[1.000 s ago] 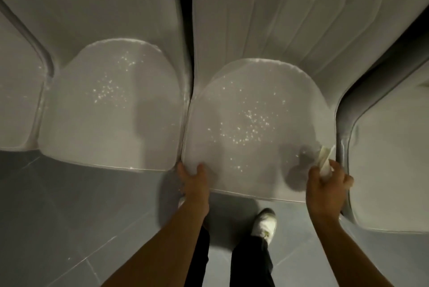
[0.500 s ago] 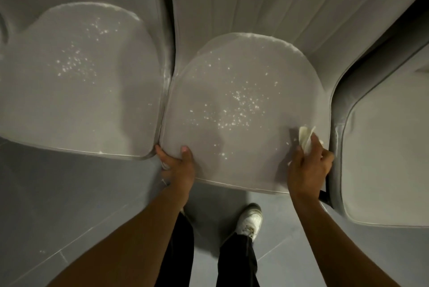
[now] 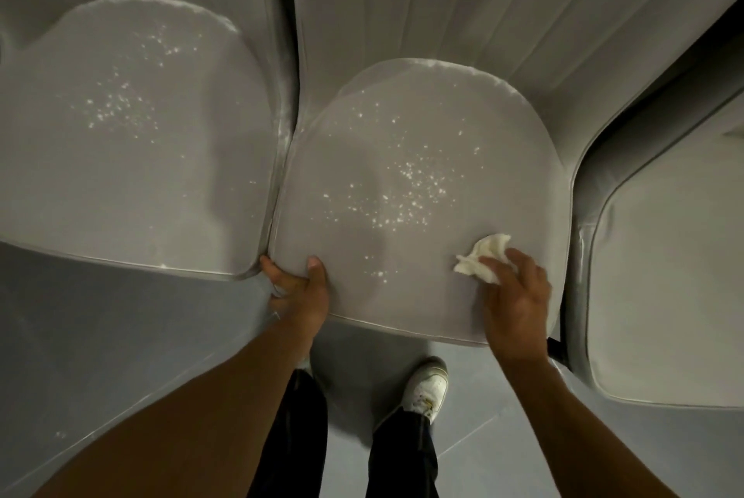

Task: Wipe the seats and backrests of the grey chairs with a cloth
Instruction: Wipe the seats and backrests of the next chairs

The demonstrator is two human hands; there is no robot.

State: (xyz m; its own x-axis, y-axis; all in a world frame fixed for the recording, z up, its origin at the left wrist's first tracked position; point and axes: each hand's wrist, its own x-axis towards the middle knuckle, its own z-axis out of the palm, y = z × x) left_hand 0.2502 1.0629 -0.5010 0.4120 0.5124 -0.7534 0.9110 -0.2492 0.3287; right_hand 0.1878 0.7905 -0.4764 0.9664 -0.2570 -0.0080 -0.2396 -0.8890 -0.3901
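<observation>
Right below me is a grey chair seat (image 3: 402,159), rounded at the back and dotted with small bright specks near its middle. Its ribbed backrest (image 3: 443,2) rises behind it. My right hand (image 3: 517,296) holds a crumpled white cloth (image 3: 481,260) and presses it on the seat's front right part. My left hand (image 3: 300,292) grips the seat's front left corner, thumb on top and fingers round the edge. A second grey seat (image 3: 133,135) with similar specks lies to the left, touching the middle one.
A third grey seat (image 3: 668,276) stands at the right, with a dark gap between it and the middle chair. Grey tiled floor (image 3: 120,336) lies in front of the chairs. My dark trouser legs and a white shoe (image 3: 426,389) stand close to the seat's front edge.
My right hand has carried the cloth from the seat's right edge leftward and inward across the seat. The view has shifted closer. My left hand keeps its grip on the front left corner.
</observation>
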